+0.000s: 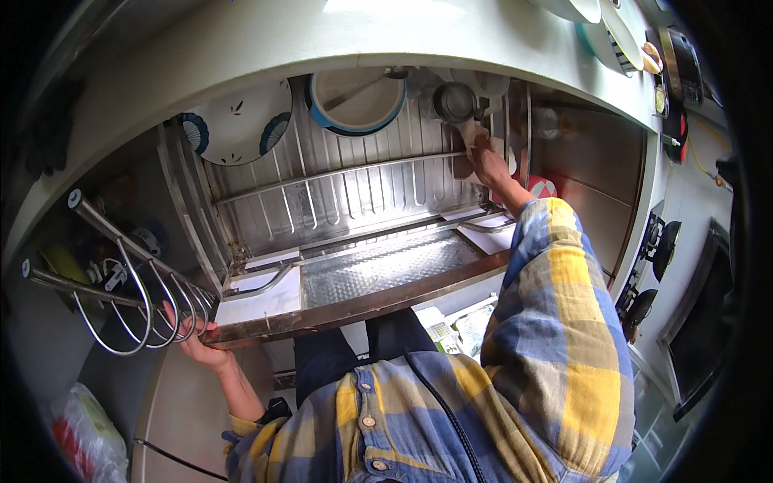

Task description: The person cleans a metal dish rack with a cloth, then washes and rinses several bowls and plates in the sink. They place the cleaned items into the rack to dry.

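A metal pull-out dish drawer (386,305) stands open below a white countertop. My left hand (200,343) is at its front left corner, fingers closed around the edge beside a curved wire rack (112,226). My right hand (489,165) reaches into the back right of the drawer and grips a pale crumpled cloth or paper (471,131). Just above it sits a round metal cup or pot (454,101). A white plate with blue fan patterns (238,130) leans at the back left. Beside it is a blue-rimmed dish (362,118) with a spoon (356,92).
The countertop (362,36) overhangs the drawer's back. White bowls (616,39) stand on it at upper right, with gas burners (655,241) farther down. A red-and-white item (542,186) lies beside my right forearm. A plastic bag (90,431) is at lower left.
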Motion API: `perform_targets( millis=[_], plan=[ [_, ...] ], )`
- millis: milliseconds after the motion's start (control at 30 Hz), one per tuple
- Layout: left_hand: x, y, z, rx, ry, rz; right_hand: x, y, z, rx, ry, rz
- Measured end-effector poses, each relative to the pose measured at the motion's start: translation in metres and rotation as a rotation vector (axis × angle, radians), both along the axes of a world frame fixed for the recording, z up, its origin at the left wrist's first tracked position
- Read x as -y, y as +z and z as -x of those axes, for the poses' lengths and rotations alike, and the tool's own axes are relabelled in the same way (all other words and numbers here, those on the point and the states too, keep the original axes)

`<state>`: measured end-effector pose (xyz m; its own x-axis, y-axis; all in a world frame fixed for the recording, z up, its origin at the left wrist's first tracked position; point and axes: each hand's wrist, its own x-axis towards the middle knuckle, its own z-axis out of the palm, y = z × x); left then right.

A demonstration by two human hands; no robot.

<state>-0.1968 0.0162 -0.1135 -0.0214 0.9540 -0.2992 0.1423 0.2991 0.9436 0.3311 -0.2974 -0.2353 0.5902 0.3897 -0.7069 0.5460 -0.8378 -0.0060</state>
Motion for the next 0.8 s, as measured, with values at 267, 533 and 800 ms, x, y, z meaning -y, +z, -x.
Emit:
perform_targets(
  millis=[267, 533, 800],
  plan=[
    [0.001, 0.004, 0.001, -0.036, -0.016, 0.035, -0.076, -0.080, 0.095, 0.461, 0.179, 0.034],
    [0.001, 0.003, 0.000, -0.023, 0.074, 0.036, -0.218, -0.037, 0.249, 0.177, 0.444, -0.509],
    [0.000, 0.006, -0.001, 0.065, 0.005, 0.017, -0.320, -0.046, 0.297, -0.092, 0.546, -1.085]
  ],
)
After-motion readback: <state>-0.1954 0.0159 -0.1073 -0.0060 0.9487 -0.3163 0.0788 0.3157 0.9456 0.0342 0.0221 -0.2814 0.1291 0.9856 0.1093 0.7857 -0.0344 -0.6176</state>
